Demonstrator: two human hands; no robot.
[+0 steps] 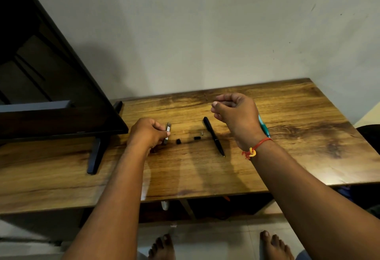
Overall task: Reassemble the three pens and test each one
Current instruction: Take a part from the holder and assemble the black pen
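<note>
silver barrel (167, 133) gripped by left hand (148, 134); right hand (234, 111) curled, contents unclear. likely mid-assembly; next calls for aligning the parts with the barrel.

plain grey wall (205, 23), wooden table (287, 157), dark screen (51, 74), tiled floor (226, 239)

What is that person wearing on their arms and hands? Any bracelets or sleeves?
No sleeves show: the left arm and right arm are bare. The right wrist wears a thin red thread with a yellow knot tied on it. The left hand and right hand have no rings, gloves or watch that I can see.
</note>
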